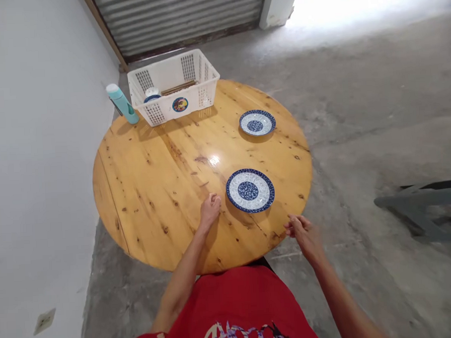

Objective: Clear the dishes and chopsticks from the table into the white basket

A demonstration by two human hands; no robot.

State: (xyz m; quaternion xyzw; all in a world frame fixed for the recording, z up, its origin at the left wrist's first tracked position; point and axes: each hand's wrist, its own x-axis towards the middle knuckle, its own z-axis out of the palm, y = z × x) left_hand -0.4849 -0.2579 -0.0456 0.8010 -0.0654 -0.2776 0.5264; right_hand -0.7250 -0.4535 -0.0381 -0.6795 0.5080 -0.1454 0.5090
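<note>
A plate (pixel 248 190) with a blue patterned rim and blue centre lies on the near right part of the round wooden table (pixel 146 178). My left hand (pixel 211 208) rests just left of it, fingers curled in, with nothing visible in them. Off the plate's lower right, at the table edge, my right hand (pixel 305 235) hovers with loosely bent fingers, partly apart and holding nothing I can see. A second plate (pixel 257 123) of the same pattern lies farther back on the right.
At the table's back stands a white plastic basket (pixel 165 110) holding chopsticks (pixel 179 87) and some blue-and-white dishware (pixel 152 94). A light blue bottle (pixel 122 104) leans in view to its left. The white wall (pixel 39 148) runs along the left; a grey stool (pixel 427 206) is at right.
</note>
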